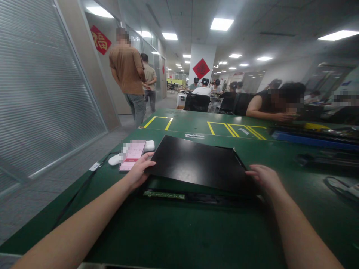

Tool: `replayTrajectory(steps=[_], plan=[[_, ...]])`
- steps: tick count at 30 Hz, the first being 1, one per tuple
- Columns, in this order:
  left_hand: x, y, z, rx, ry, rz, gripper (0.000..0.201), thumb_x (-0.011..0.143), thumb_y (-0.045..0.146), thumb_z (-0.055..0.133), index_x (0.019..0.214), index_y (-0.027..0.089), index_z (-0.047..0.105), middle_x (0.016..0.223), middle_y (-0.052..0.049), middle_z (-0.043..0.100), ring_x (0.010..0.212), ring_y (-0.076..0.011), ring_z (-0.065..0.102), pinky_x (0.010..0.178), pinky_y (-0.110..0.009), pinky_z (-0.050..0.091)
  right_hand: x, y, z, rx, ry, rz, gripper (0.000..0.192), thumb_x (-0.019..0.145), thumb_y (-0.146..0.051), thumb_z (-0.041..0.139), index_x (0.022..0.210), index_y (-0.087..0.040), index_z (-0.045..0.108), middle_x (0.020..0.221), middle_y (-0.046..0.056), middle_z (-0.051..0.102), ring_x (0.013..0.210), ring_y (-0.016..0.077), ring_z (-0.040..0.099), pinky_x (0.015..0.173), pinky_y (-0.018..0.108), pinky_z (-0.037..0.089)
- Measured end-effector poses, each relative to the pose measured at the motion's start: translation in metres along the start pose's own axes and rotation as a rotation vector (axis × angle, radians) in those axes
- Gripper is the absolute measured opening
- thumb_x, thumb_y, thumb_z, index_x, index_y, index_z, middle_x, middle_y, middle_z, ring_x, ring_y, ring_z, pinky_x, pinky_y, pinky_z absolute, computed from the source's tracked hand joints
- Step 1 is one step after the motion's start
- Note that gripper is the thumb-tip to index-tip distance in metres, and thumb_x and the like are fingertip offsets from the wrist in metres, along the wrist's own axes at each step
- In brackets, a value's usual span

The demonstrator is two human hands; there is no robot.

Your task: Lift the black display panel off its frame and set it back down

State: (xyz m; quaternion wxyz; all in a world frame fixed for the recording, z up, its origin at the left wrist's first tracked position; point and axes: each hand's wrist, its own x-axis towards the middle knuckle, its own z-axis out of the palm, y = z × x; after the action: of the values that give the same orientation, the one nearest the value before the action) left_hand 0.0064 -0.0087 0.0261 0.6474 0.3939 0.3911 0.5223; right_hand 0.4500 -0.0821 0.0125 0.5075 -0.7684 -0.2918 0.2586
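A black, glossy flat panel (196,160), like a display screen, is held between my two hands. My left hand (140,170) grips its left edge, thumb on top. At the right edge, the fingers of my right hand (263,178) pinch the side of the panel. The panel's near edge is raised, showing a narrow green circuit board (164,195) on a dark strip (207,198) beneath it. A dark frame edge (238,157) with a small light bit at its corner shows past the panel's far right side. Most of what lies under the panel is hidden.
Left of the panel, a phone (133,155) leans near a white mouse (114,160) and a white case (149,145). A black cable (81,190) runs along the left edge. Yellow tape (214,129) marks the far table. Dark parts (316,158) and a white cable (340,185) lie right. A person (280,101) sits opposite.
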Motion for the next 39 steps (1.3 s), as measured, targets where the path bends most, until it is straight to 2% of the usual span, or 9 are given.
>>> replayTrajectory(steps=[5,12,18,25,34,39], plan=[[0.001,-0.002,-0.002,0.038,-0.003,0.005,0.044,0.057,0.011,0.076,0.099,0.017,0.065,0.077,-0.002,0.071,0.069,-0.0190,0.066,0.063,-0.027,0.051,0.000,0.001,-0.001,-0.111,0.013,-0.039,0.023,0.071,-0.029,0.062,0.090,-0.017,0.070,0.075,0.011,0.075,0.052,0.0156,0.055,0.047,0.026,0.038],[0.000,-0.001,-0.001,0.065,-0.003,0.002,0.045,0.057,0.012,0.076,0.100,0.017,0.064,0.078,-0.002,0.072,0.067,-0.0195,0.067,0.062,-0.028,0.051,0.014,0.014,-0.002,-0.284,0.006,-0.101,0.027,0.072,-0.032,0.062,0.094,-0.020,0.072,0.084,0.009,0.077,0.073,0.0239,0.068,0.057,0.029,0.046],[0.003,-0.004,-0.002,0.042,-0.023,0.008,0.044,0.056,0.010,0.076,0.098,0.017,0.065,0.081,-0.004,0.073,0.071,-0.0204,0.069,0.064,-0.028,0.053,0.008,0.009,-0.002,-0.352,0.027,-0.132,0.022,0.073,-0.030,0.061,0.090,-0.022,0.074,0.082,0.007,0.076,0.083,0.0256,0.069,0.066,0.032,0.048],[0.005,-0.004,-0.005,0.046,-0.001,-0.028,0.045,0.057,0.009,0.076,0.101,0.015,0.065,0.084,-0.005,0.074,0.074,-0.0207,0.070,0.062,-0.026,0.052,0.001,0.001,-0.003,-0.412,0.037,-0.153,0.018,0.073,-0.028,0.062,0.085,-0.023,0.074,0.081,0.008,0.076,0.081,0.0260,0.068,0.061,0.032,0.046],[0.008,-0.006,-0.003,0.006,0.018,-0.032,0.027,0.072,0.012,0.075,0.099,0.013,0.070,0.088,-0.010,0.076,0.074,-0.0197,0.072,0.065,-0.026,0.057,0.003,0.005,-0.003,-0.417,0.014,-0.152,0.019,0.074,-0.031,0.061,0.086,-0.023,0.074,0.083,0.006,0.076,0.082,0.0266,0.068,0.062,0.033,0.047],[0.008,-0.006,-0.004,-0.007,-0.003,-0.042,0.033,0.070,0.013,0.078,0.103,0.013,0.071,0.090,-0.011,0.077,0.077,-0.0223,0.073,0.065,-0.027,0.058,0.005,0.005,-0.004,-0.451,0.014,-0.152,0.019,0.076,-0.031,0.061,0.086,-0.024,0.074,0.083,0.006,0.076,0.083,0.0263,0.068,0.064,0.033,0.046]])
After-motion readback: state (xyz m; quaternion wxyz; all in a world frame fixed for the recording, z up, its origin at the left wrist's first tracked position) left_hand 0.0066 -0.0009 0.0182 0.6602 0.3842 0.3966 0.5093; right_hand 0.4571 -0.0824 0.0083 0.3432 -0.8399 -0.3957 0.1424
